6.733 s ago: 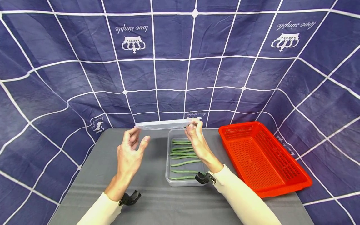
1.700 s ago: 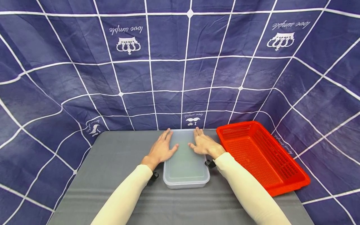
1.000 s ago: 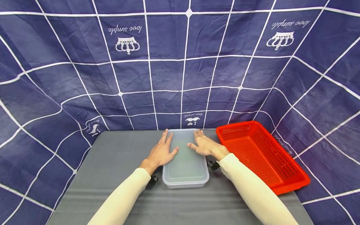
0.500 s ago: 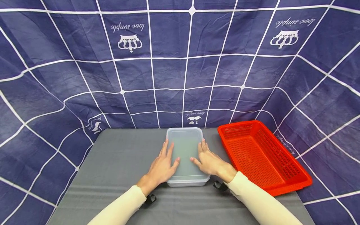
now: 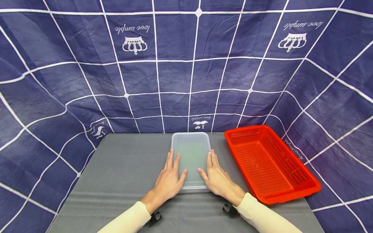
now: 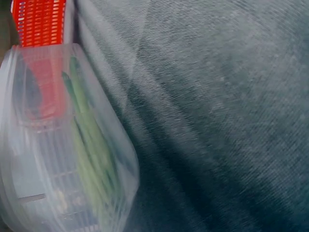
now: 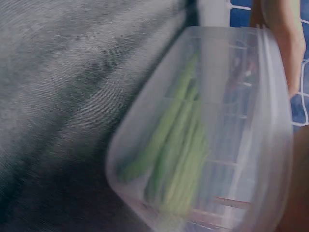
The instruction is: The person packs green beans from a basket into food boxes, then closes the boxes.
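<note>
A clear rectangular plastic box [image 7: 125,145] stands on the grey cloth with its translucent lid [image 5: 191,152] on top. Through its wall, long green beans [image 6: 94,154] show at the bottom in both wrist views; from above they are only a pale green tint. My left hand [image 5: 170,179] rests along the lid's left edge, fingers extended forward and thumb on the top. On the opposite edge, my right hand [image 5: 219,181] lies the same way, its fingers straight and its thumb pointing inward. Both hands are at the near half of the lid.
To the right of the box, a red perforated plastic basket [image 5: 259,165] sits on the grey cloth-covered table [image 5: 131,155]. A blue curtain with white grid lines [image 5: 177,77] encloses the back and sides.
Earlier the hands raised the lid over the open box of green beans; now it lies on the box. Since then both hands have slid from the lid's far end toward its near end.
</note>
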Demonstrator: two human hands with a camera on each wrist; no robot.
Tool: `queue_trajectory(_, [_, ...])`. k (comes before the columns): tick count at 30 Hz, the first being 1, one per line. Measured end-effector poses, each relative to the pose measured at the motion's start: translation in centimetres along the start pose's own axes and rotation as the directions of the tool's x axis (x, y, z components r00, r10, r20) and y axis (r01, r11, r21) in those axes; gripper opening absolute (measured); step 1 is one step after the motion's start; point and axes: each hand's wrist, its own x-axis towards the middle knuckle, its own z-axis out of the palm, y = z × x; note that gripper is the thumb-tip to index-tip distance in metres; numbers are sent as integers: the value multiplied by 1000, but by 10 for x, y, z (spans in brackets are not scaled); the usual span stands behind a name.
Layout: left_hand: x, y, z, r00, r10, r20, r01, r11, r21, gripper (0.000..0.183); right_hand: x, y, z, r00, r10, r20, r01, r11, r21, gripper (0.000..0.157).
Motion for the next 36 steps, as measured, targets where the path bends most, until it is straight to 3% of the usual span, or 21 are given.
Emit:
queue_trajectory(9, [-6,-2,12,996,29,-80,-28,999,21,73,-8,7,18,993,-23,-115,21,999,-25,89])
queue_trajectory(16, [-3,-4,12,994,49,-101,-50,999,-4,69,-7,10,21,984,-46,-172,42,999,-24,87])
queue_trajectory(23, [-2,-11,4,998,56,-31,-59,992,-108,68,-5,9,17,993,-28,-111,29,1000,7,91])
queue_trajectory(28, [1,-20,-5,999,34,16,-32,992,-123,69,-2,10,10,994,-28,-102,32,999,40,90])
queue_trajectory(36, [7,-35,-23,1000,-8,24,12,989,-146,68,-1,12,-2,992,-44,-117,49,998,43,85])
